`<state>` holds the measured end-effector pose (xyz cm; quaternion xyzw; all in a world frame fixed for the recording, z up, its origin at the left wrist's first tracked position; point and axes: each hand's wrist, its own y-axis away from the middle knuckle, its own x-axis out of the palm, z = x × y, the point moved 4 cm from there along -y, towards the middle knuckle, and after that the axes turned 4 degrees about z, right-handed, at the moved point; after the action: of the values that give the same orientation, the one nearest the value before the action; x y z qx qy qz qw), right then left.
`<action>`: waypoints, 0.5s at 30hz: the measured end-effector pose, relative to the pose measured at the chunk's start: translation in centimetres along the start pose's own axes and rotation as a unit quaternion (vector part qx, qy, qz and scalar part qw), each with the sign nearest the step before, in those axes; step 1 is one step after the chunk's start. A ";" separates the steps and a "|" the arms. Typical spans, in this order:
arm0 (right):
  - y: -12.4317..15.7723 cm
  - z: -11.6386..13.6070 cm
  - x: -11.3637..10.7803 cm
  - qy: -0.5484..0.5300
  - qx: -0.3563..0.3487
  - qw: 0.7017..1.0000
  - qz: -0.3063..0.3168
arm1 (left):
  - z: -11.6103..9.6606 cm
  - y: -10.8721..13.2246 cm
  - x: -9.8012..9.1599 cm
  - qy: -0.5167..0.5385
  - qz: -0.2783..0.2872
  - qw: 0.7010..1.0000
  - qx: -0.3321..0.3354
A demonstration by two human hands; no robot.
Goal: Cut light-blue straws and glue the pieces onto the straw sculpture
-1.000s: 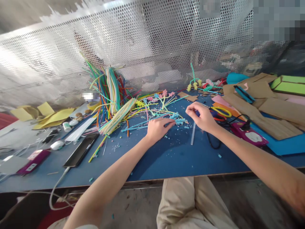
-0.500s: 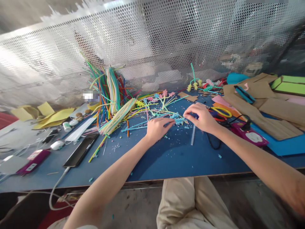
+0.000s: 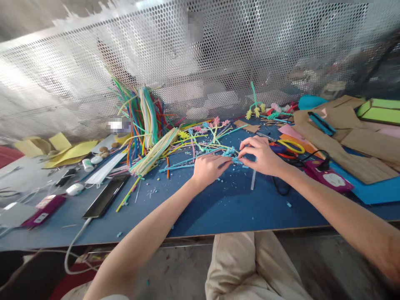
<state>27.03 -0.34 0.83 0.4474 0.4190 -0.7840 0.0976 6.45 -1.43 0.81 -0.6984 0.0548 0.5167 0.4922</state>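
Observation:
In the middle of the blue table, my left hand is closed on a light blue pipe-cleaner flower, its thumb and fingertips pinching the lower part. From the other side, my right hand pinches the flower's right end between thumb and fingers, and the tips of the two hands nearly meet. Long light blue pipe cleaners stretch left from under my left hand. Just behind lie pink, yellow and blue pipe-cleaner flowers on stems. A clear glue stick lies below my right hand.
Bundled pipe cleaners stand at back left, near a phone on a white cable. Yellow-handled scissors, a purple power strip and brown paper lie to the right. A perforated metal screen rises behind.
My right hand has moved slightly left and closer to my left hand, its fingertips now at the blue flower's end. The left hand has barely shifted.

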 end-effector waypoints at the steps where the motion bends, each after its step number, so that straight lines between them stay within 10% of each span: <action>1: 0.0 0.1 0.0 -0.001 0.002 1.000 0.001 | 0.0 0.0 0.0 0.003 -0.001 1.000 -0.004; 8: 0.1 0.1 0.0 -0.019 0.023 1.000 0.001 | -0.1 -0.1 0.1 0.015 0.005 0.999 -0.038; 15: 0.2 -1.4 -1.9 -0.001 0.097 0.985 -0.140 | 1.0 0.1 0.4 0.031 0.023 0.994 -0.105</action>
<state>29.08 0.16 1.89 0.3906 0.3992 -0.8276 -0.0564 5.92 -0.59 0.49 -0.7603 0.0318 0.5090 0.4024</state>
